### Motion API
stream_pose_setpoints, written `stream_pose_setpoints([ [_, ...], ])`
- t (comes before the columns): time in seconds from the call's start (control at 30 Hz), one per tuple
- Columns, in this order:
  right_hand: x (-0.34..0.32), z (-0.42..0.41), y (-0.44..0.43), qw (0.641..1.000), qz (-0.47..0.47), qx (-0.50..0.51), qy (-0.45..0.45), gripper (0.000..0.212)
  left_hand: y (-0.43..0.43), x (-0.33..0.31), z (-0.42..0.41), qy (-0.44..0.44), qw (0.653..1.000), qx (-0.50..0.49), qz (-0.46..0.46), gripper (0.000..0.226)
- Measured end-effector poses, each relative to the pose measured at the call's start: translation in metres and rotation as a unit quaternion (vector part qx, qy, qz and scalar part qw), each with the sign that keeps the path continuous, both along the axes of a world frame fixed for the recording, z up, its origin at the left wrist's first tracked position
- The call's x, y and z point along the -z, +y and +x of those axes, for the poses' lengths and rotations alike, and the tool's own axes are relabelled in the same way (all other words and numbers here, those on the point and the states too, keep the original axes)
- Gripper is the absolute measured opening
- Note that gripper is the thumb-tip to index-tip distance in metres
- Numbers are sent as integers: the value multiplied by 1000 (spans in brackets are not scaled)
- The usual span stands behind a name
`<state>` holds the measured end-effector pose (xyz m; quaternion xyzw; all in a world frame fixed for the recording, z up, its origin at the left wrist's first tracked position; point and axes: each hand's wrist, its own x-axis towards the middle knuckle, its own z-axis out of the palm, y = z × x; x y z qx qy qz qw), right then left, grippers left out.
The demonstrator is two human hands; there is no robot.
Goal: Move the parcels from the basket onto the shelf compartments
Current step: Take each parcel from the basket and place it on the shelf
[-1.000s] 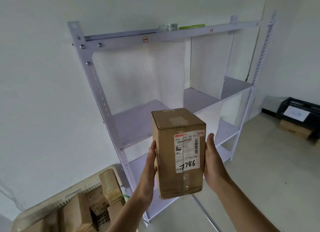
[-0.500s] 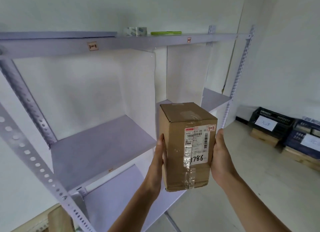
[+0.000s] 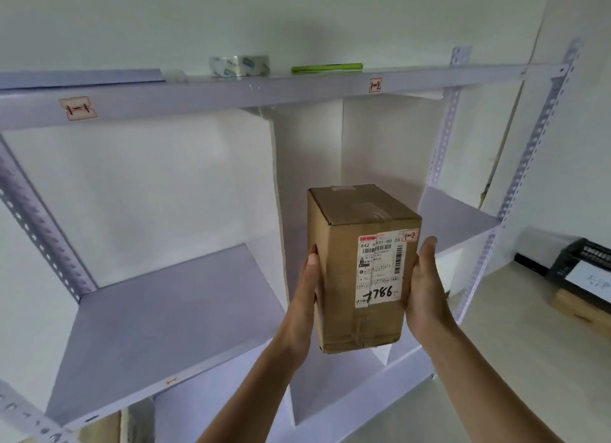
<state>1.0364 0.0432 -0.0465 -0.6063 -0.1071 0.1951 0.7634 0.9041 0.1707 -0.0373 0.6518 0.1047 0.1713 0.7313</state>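
High above the left hand [image 3: 305,287], a roll of clear tape [image 3: 239,66] lies near a green pen-like stick [image 3: 327,67], which is closer to the right hand [image 3: 426,287]. Well to the right of that hand, a black crate [image 3: 577,261] fronted by a white sheet [image 3: 591,282] sits on a cardboard box [image 3: 582,308] on the pale floor [image 3: 496,343]

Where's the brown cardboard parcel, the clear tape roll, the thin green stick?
brown cardboard parcel [image 3: 344,270], head view, front face left of label.
clear tape roll [image 3: 239,66], head view, its side.
thin green stick [image 3: 326,68], head view, mid-length.
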Motion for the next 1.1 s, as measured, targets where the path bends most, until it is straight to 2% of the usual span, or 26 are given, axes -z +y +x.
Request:
stream_pose_setpoints([
  [0.2,0,83,25,999,13,-50,-7,87,1,-6,74,23,996,-82,7,49],
  [0.33,22,138,44,996,7,-87,-13,108,4,-3,113,42,988,-147,10,44],
  [0.63,59,218,88,995,-58,-47,-69,88,21,15,167,61,974,-215,-19,39],
  [0.67,70,229,93,996,-47,-45,-69,85,24,15,172,56,976,-211,-14,37],
  [0.8,21,212,92,999,20,-20,-25,55,38,17,193,28,983,-179,-9,40],
  [0.87,18,224,108,998,56,-20,9,44,60,21,211,17,987,-160,15,47],
  [1.1,33,235,128,996,54,-42,55,41,80,24,228,-17,985,-152,79,77],
])
